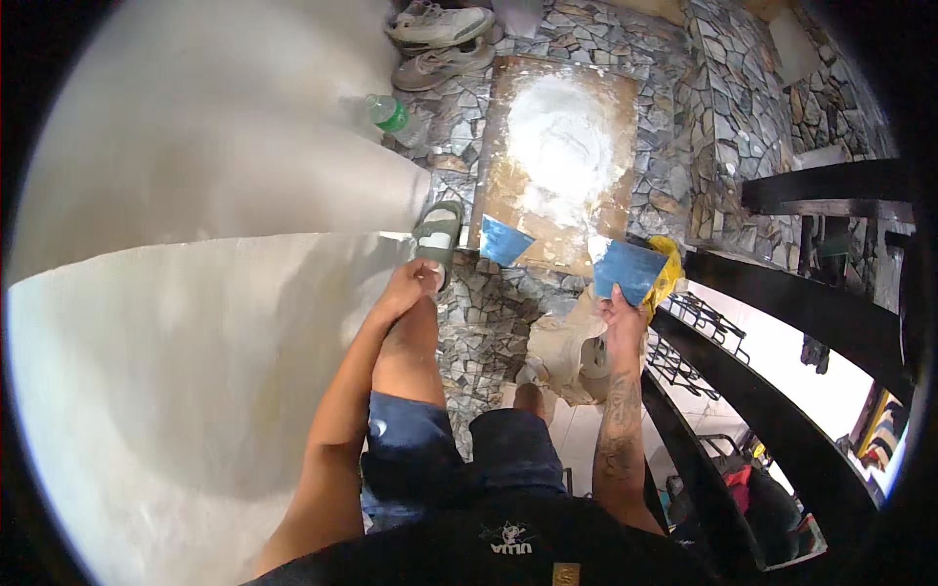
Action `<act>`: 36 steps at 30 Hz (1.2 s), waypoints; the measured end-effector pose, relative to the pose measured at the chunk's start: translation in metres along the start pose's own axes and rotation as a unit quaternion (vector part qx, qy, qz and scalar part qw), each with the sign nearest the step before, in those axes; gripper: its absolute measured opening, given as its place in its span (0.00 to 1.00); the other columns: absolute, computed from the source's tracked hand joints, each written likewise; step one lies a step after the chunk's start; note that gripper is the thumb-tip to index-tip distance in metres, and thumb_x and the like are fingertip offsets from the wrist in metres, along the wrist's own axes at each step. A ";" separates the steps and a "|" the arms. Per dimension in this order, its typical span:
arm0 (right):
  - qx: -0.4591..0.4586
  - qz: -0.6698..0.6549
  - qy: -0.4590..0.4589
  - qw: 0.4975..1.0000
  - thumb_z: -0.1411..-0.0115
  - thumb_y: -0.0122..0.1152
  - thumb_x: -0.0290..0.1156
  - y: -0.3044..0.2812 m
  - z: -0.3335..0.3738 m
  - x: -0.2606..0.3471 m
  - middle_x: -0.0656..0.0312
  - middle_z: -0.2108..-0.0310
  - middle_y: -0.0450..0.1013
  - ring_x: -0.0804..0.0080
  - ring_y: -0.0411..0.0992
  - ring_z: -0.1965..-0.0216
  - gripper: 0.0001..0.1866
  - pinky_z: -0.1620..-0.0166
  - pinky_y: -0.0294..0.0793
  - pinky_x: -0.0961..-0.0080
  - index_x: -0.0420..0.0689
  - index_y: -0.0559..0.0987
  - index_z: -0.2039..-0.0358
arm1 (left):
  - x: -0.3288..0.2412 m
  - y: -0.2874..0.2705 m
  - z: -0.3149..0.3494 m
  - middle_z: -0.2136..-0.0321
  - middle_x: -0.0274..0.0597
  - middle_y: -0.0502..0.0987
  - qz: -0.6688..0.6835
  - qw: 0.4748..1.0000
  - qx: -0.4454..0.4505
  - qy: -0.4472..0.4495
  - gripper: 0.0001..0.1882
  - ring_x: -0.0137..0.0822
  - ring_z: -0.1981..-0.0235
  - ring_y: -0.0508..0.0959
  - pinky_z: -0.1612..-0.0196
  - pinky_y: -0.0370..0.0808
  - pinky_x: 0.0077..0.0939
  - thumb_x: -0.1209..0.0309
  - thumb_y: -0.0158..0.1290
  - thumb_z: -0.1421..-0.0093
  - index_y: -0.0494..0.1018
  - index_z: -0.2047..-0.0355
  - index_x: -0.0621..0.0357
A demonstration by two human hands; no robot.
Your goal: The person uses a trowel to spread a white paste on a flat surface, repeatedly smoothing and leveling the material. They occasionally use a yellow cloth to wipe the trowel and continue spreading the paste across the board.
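My right hand grips a blue flat scraper, its wide blade pointing away from me over the near edge of a wooden board. On the board sit a heap of white powder and a second blue scraper at its near left corner. My left hand reaches down to my left ankle, just behind the green sandal on that foot; its fingers curl there and whether they grip anything is unclear.
The floor is grey stone mosaic. A white wall fills the left. A black railing runs along the right. A brown paper sack lies by my right foot, something yellow behind the scraper. A pair of shoes and a green bottle lie farther off.
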State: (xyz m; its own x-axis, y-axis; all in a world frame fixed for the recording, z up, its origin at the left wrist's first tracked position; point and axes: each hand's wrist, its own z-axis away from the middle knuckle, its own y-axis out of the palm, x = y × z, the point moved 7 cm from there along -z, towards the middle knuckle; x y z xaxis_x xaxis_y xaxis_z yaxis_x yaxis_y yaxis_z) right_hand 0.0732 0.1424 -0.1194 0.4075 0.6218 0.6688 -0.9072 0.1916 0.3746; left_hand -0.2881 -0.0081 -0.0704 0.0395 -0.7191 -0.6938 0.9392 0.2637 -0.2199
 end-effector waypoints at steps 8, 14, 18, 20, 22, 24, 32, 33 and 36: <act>0.054 -0.028 -0.006 0.998 0.46 0.59 0.24 0.022 0.012 0.028 0.66 0.70 0.73 0.74 0.70 0.76 0.08 0.73 0.71 0.75 0.45 0.74 0.65 | 0.113 -0.079 0.067 0.73 0.49 0.77 -0.191 0.954 -0.229 -0.007 0.12 0.31 0.71 0.75 0.66 0.71 0.28 0.69 0.54 0.48 0.72 0.67 0.66; 0.031 -0.019 -0.054 0.998 0.46 0.59 0.25 0.011 0.005 0.036 0.65 0.70 0.73 0.74 0.69 0.78 0.07 0.75 0.70 0.75 0.44 0.75 0.65 | 0.139 -0.038 0.056 0.74 0.48 0.77 -0.085 0.978 -0.191 -0.019 0.13 0.27 0.71 0.72 0.69 0.70 0.27 0.66 0.53 0.47 0.73 0.70 0.66; 0.056 0.012 -0.044 0.997 0.45 0.58 0.25 0.023 -0.009 0.018 0.65 0.69 0.73 0.75 0.70 0.73 0.05 0.71 0.70 0.77 0.44 0.76 0.67 | 0.093 -0.059 -0.014 0.76 0.47 0.77 -0.149 0.977 -0.153 0.007 0.10 0.29 0.74 0.74 0.70 0.71 0.26 0.71 0.52 0.49 0.74 0.68 0.64; -0.010 -0.009 -0.046 0.999 0.45 0.58 0.24 0.014 -0.023 0.005 0.65 0.70 0.73 0.75 0.70 0.73 0.04 0.71 0.70 0.78 0.44 0.75 0.67 | 0.063 -0.048 -0.052 0.76 0.46 0.77 -0.225 0.963 -0.145 0.042 0.10 0.31 0.75 0.75 0.70 0.71 0.27 0.72 0.51 0.50 0.74 0.68 0.64; -0.010 -0.008 -0.041 0.999 0.46 0.59 0.24 0.018 -0.034 -0.015 0.64 0.70 0.73 0.73 0.71 0.74 0.07 0.73 0.70 0.76 0.42 0.74 0.66 | 0.051 -0.041 -0.079 0.77 0.45 0.77 -0.429 0.871 -0.124 0.203 0.22 0.37 0.76 0.77 0.72 0.73 0.30 0.75 0.49 0.50 0.69 0.52 0.57; -0.011 -0.003 -0.044 0.999 0.46 0.59 0.24 0.011 -0.051 -0.029 0.63 0.71 0.73 0.72 0.71 0.76 0.09 0.75 0.71 0.75 0.41 0.73 0.64 | 0.066 -0.021 -0.108 0.77 0.47 0.77 -0.580 0.803 -0.089 0.106 0.29 0.37 0.77 0.77 0.74 0.74 0.30 0.75 0.49 0.50 0.60 0.45 0.54; -0.022 0.043 -0.002 0.999 0.45 0.57 0.24 0.070 -0.068 -0.065 0.62 0.72 0.73 0.72 0.70 0.77 0.07 0.74 0.72 0.75 0.40 0.73 0.65 | 0.116 -0.058 -0.123 0.78 0.42 0.73 -0.823 0.555 -0.103 -0.066 0.43 0.32 0.82 0.76 0.81 0.73 0.22 0.74 0.48 0.49 0.37 0.36 0.57; -0.028 0.052 -0.005 0.998 0.45 0.57 0.24 0.071 -0.070 -0.067 0.62 0.71 0.73 0.72 0.70 0.77 0.07 0.73 0.72 0.75 0.40 0.73 0.64 | 0.120 -0.059 -0.120 0.79 0.41 0.72 -0.806 0.582 -0.097 -0.053 0.43 0.32 0.82 0.75 0.82 0.73 0.23 0.73 0.48 0.50 0.38 0.36 0.56; -0.034 0.023 -0.014 0.999 0.46 0.57 0.23 0.046 -0.088 -0.074 0.61 0.68 0.73 0.71 0.71 0.74 0.10 0.72 0.73 0.74 0.40 0.73 0.62 | 0.099 -0.031 -0.113 0.80 0.41 0.72 -0.759 0.648 -0.062 0.022 0.37 0.33 0.82 0.75 0.83 0.72 0.24 0.73 0.48 0.51 0.48 0.39 0.57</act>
State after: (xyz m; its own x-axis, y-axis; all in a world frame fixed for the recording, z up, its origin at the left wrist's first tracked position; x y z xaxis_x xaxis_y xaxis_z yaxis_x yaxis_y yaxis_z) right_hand -0.0083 0.1725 -0.2082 0.3674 0.6101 0.7020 -0.9295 0.2156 0.2992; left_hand -0.3514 -0.0151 -0.2100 -0.9096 -0.1926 0.3682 -0.1501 -0.6741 -0.7232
